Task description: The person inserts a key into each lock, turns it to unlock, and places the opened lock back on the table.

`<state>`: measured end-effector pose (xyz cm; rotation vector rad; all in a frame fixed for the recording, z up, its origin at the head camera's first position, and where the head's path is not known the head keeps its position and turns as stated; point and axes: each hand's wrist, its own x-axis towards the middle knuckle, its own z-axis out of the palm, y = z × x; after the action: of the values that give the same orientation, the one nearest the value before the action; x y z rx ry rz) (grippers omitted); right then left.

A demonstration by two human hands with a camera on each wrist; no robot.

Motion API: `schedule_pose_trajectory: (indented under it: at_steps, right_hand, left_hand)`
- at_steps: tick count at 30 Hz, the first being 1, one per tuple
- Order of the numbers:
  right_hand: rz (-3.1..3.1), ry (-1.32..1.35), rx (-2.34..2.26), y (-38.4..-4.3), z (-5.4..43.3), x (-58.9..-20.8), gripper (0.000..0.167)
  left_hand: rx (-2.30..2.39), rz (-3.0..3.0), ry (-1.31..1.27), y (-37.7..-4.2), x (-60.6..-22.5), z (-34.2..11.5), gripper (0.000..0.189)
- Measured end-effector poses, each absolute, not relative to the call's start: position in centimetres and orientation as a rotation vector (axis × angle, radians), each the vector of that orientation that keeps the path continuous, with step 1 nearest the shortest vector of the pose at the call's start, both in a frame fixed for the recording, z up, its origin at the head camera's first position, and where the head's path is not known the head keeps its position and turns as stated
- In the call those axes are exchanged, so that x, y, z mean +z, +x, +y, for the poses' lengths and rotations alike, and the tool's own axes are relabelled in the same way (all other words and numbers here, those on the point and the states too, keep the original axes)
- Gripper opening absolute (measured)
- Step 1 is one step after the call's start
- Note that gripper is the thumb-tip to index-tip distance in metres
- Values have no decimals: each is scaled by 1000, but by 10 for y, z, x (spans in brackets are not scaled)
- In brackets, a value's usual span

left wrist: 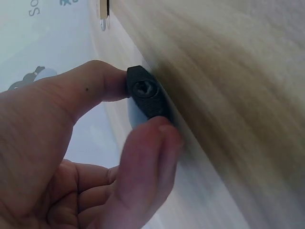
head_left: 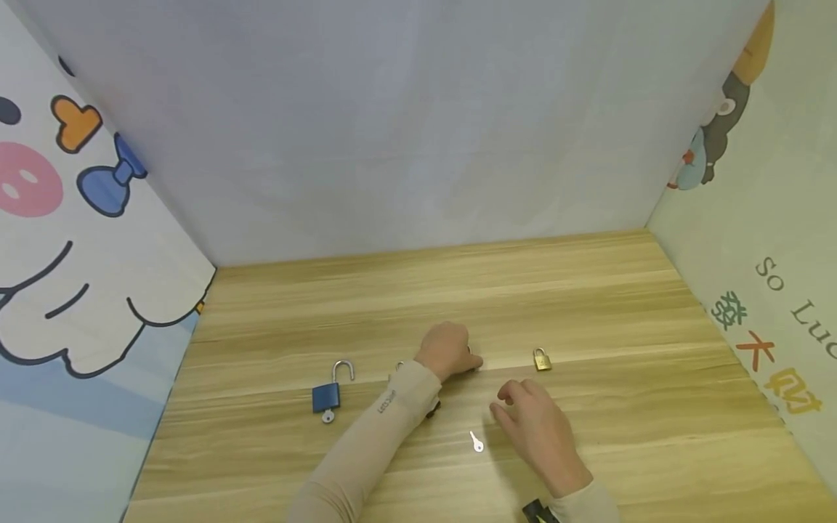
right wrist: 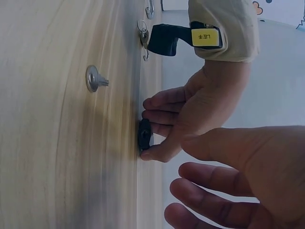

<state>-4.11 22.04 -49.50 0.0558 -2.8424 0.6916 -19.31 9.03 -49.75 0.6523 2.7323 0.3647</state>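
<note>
My left hand (head_left: 447, 350) pinches a black padlock (left wrist: 146, 90) between thumb and fingers, low over the table. The padlock's keyhole end shows in the left wrist view; its shackle is hidden. Fingers loosely bent and holding nothing, my right hand (head_left: 541, 430) hovers to the right of the left hand. A loose silver key (head_left: 477, 442) lies on the wood between the two forearms, and the right wrist view shows this key (right wrist: 94, 78) too. Beyond the right hand lies a small brass padlock (head_left: 542, 361), its shackle looking closed.
At left lies a blue padlock (head_left: 325, 397) with its shackle open and a key (head_left: 328, 416) in its base. My left sleeve (head_left: 386, 414) mostly covers another shackle (head_left: 400, 365). Printed cloth walls stand left and right of the wooden table (head_left: 294, 305), with a plain one behind.
</note>
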Motion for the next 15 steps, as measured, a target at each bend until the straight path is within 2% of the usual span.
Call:
schedule_pose_trajectory:
  at_steps: [6, 15]
  right_hand:
    - [-2838, 108, 678, -37, 215, -495, 17]
    - [-2924, 154, 647, -30, 209, -497, 17]
  left_hand:
    - [437, 2731, 645, -193, -491, 84, 54]
    - [425, 2721, 639, -185, -462, 75, 55]
